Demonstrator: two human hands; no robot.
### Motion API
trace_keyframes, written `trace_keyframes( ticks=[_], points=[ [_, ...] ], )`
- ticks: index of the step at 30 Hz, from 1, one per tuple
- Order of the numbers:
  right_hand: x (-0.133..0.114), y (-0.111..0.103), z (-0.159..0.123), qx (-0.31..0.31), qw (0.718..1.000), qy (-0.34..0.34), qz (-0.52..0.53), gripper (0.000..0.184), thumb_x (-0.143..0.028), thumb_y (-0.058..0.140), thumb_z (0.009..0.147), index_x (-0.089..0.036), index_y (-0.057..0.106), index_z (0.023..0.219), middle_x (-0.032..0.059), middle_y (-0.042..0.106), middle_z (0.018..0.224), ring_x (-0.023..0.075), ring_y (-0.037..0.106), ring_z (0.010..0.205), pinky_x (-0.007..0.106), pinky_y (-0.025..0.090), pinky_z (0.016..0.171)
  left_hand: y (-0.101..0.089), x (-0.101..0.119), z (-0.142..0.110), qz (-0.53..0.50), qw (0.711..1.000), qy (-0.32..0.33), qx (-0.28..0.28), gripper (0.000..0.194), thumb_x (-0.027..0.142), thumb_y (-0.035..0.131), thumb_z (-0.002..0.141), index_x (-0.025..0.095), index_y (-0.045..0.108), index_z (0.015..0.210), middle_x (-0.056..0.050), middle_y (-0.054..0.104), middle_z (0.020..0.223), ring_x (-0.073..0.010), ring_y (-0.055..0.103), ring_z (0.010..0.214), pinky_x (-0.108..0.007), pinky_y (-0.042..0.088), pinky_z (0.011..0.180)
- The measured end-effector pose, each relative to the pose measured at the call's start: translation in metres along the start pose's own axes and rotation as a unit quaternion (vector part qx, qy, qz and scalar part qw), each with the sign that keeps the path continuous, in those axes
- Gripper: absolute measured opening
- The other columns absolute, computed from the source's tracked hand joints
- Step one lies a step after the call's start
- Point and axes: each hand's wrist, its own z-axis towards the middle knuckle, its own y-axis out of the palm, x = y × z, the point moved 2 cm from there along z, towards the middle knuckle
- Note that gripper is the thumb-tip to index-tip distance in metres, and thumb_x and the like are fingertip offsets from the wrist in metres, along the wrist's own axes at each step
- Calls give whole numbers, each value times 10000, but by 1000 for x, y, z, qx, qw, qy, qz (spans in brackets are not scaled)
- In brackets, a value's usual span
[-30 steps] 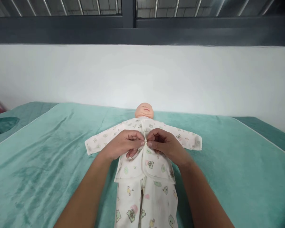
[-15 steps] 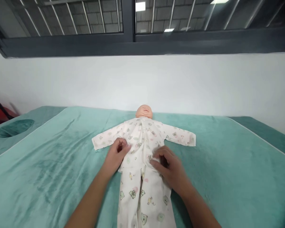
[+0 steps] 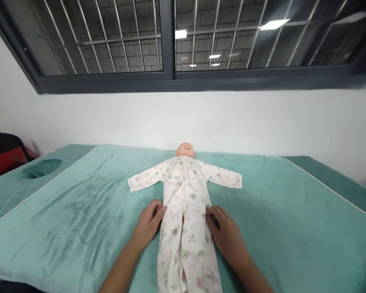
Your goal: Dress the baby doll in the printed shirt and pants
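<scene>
A baby doll lies on its back, dressed in a white printed baby shirt and matching baby pants. Its sleeves stretch out to both sides. My left hand is closed in a pinch at the left side of the waist, where the shirt's hem meets the pants. On the opposite side, my right hand pinches the shirt's lower edge between thumb and fingers. The exact bit of cloth in each pinch is partly hidden by the fingers. The pants' lower ends run out of view.
A green plush sheet covers the massage bed, which has a round face hole at the left. A red and black object stands beyond that end. A white wall and a barred window rise behind.
Both hands have moved from over the shirt's front down to the two sides of its hem. The shirt's lower part lies straighter and narrower, and the camera view has tilted up.
</scene>
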Motion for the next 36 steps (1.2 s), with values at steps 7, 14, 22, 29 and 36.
trace_keyframes(
  ticks=[7,14,22,29,36],
  points=[
    [-2,-14,6,-70,998,4,2,172,-318,449,911,-218,585,942,54,615,897,210,576,875,327,443,746,0,5,-3,16,999,-5,37,360,555,402,912,216,513,869,7,554,781,-184,507,739,-291,381,700],
    [4,-19,26,-131,991,-7,23,119,-318,489,882,-209,535,876,9,564,782,158,518,705,289,394,654,0,6,3,-19,999,-37,-25,406,569,390,913,202,481,765,27,494,710,-154,450,694,-274,345,663],
    [12,-16,19,-75,995,-60,21,128,-279,443,911,-198,483,821,25,521,882,139,487,764,264,384,684,-7,-9,4,-232,969,-82,26,421,557,570,820,184,442,671,59,391,609,-93,357,575,-214,295,557],
    [16,-20,17,-106,993,-39,39,126,-165,458,841,-194,384,742,-20,449,761,113,411,677,241,332,630,-9,-12,6,-205,973,-88,53,386,466,579,797,186,395,606,64,379,551,-83,354,531,-208,284,527],
    [13,-19,17,-125,991,-36,13,147,-161,469,838,-190,367,736,-30,466,753,103,413,663,234,318,614,0,-2,11,-35,995,-93,-14,276,311,462,753,184,378,524,51,373,492,-82,341,492,-216,221,487]
  ],
)
